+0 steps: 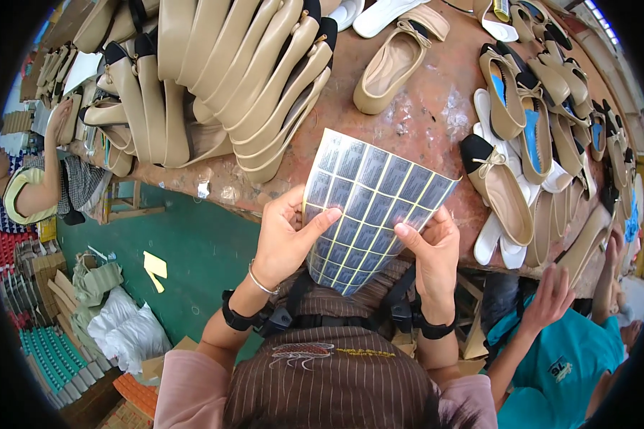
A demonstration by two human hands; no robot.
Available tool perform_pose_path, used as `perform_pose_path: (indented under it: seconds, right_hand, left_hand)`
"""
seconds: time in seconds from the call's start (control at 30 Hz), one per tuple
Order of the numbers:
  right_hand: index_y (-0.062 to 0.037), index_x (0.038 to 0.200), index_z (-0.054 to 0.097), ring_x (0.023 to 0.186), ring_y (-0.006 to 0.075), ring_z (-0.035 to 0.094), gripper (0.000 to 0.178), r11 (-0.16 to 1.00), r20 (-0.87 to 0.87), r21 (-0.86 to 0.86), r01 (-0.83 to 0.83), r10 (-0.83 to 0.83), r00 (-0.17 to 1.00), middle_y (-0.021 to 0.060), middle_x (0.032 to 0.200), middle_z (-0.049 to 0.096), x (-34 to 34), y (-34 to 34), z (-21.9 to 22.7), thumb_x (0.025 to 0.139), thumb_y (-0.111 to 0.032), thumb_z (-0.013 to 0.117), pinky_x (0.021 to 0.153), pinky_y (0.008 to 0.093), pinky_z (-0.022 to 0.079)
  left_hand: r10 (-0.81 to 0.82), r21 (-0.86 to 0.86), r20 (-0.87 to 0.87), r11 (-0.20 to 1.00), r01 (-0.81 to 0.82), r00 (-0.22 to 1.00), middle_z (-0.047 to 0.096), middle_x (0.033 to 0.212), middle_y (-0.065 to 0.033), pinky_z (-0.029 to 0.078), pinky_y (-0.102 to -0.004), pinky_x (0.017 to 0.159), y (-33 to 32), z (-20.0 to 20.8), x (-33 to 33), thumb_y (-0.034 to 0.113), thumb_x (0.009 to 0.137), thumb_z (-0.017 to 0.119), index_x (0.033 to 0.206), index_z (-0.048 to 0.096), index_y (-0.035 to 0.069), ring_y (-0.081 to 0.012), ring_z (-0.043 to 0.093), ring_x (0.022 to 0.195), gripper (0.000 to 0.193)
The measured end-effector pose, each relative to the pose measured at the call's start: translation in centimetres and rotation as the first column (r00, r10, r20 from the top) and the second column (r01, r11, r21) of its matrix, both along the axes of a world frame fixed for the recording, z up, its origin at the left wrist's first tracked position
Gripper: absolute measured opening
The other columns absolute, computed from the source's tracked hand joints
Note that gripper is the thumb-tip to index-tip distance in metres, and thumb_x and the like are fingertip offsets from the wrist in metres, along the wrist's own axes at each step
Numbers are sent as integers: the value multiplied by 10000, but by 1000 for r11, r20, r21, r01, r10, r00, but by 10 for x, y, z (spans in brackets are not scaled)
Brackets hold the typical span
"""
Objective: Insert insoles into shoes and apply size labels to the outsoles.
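A sheet of dark grey rectangular labels (376, 196) with yellow gaps between them is held up in front of me at the table's near edge. My left hand (286, 236) pinches its left side, thumb on the printed face and fingers behind. On the other side my right hand (433, 254) grips the sheet the same way, thumb on top. The sheet bows slightly between both hands. Beyond it, a single beige flat shoe (390, 68) with a black toe and a bow lies on the table.
Stacked beige shoes (257, 93) fill the table (436, 114) at the left. More flats (501, 186) and white insoles (488, 239) crowd its right side. A co-worker in teal (565, 357) handles shoes at the right; another person (36, 186) works at far left. White bags (129, 329) lie on the floor.
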State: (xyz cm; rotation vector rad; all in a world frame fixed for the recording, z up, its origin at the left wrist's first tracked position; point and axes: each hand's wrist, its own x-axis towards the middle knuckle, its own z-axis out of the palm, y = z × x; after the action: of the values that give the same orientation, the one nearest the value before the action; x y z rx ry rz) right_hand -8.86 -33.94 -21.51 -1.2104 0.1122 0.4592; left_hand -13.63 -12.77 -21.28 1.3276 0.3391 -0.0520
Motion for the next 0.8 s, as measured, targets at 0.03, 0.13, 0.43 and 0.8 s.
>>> perform_pose_path:
  seconds: [0.03, 0.13, 0.43, 0.8]
  right_hand:
    - [28, 1260, 568, 1037, 156, 666, 451, 1000, 5, 2, 0, 0, 1000, 115, 1152, 693, 1, -2, -1, 850, 20, 757, 934, 302, 525]
    - [1, 1422, 417, 1258, 216, 544, 620, 951, 200, -263, 160, -108, 974, 166, 1395, 532, 4, -8, 1, 880, -13, 720, 1059, 360, 438]
    - [53, 1356, 542, 1280, 339, 553, 470, 896, 678, -430, 115, 237, 696, 210, 1353, 590, 29, -7, 34, 892, -21, 559, 1116, 412, 376]
    - [-4, 1006, 778, 872, 174, 697, 246, 847, 572, -532, -4, 362, 736, 102, 990, 732, 21, 1, 55, 793, 105, 721, 772, 258, 536]
  left_hand:
    - [23, 32, -3, 999, -23, 1000, 729, 1011, -59, 539, -246, 804, 0, 0, -1, 49, 934, 697, 1137, 658, -35, -79, 663, 895, 223]
    - [-82, 206, -1, 975, 80, 997, 730, 995, -38, 528, -253, 793, 6, 2, -3, 54, 929, 694, 1138, 654, -29, -75, 654, 881, 228]
    - [-447, 503, 64, 787, 358, 892, 699, 945, -212, 524, -381, 781, 18, 44, 16, 68, 859, 711, 1190, 636, 14, -392, 681, 863, 344]
    - [-370, 640, 149, 743, 196, 917, 738, 1052, -177, 564, -336, 815, 2, 51, 12, 39, 747, 794, 1197, 693, 19, -283, 743, 935, 462]
